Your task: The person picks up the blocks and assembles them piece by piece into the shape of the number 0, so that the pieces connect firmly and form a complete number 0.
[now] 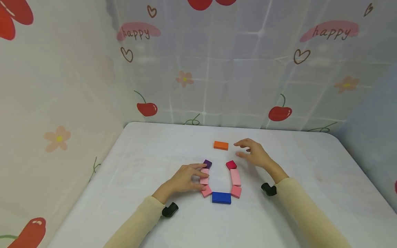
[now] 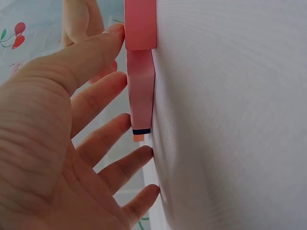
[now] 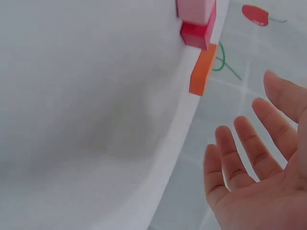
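Observation:
My left hand point(image 1: 183, 177) reaches over the left side of a ring of blocks. Its extended fingertips touch or nearly touch a long pink block point(image 2: 141, 91), a short pink block point(image 2: 140, 24) and a dark purple block point(image 1: 208, 164). A blue block point(image 1: 221, 198) lies at the near end. Along the right side are a short pink block point(image 1: 236, 191), a long pink block point(image 1: 235, 177) and a red block point(image 1: 231, 165). Beyond the gap at the far end lies an orange block point(image 1: 221, 145). My right hand point(image 1: 255, 155) hovers right of it, fingers loosely bent, holding nothing.
The blocks lie on a white table point(image 1: 155, 144) with rounded far corners. Behind it hangs a curtain point(image 1: 223, 69) printed with cherries, flowers and hearts. Black wrist cameras point(image 1: 170, 209) sit beneath both wrists, by the cream sleeves point(image 1: 310, 210).

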`<state>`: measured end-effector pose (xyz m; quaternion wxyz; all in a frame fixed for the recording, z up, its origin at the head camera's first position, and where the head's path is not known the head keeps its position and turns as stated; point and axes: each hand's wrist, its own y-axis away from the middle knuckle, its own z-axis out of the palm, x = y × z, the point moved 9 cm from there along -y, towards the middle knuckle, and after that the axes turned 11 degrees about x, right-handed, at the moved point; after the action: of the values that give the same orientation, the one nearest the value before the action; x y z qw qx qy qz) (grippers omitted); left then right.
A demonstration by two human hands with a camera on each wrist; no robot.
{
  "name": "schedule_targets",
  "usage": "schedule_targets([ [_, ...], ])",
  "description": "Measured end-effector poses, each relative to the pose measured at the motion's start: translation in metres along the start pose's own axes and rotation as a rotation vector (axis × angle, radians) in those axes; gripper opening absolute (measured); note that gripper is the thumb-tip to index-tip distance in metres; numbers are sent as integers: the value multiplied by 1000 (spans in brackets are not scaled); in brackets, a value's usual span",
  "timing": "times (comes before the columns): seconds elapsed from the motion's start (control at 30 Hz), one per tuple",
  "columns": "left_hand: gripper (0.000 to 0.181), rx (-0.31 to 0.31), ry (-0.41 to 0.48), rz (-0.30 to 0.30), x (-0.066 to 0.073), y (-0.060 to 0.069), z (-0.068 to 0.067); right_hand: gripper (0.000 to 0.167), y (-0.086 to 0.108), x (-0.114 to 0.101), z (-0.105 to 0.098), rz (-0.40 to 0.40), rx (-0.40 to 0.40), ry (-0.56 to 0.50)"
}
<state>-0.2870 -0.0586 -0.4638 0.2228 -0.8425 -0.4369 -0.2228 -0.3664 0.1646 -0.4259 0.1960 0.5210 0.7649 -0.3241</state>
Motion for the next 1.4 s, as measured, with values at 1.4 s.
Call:
schedule_targets([
  [1.4,44,2,-25,-12,0,0,1,31,-45,34,49,266,-98,-22],
])
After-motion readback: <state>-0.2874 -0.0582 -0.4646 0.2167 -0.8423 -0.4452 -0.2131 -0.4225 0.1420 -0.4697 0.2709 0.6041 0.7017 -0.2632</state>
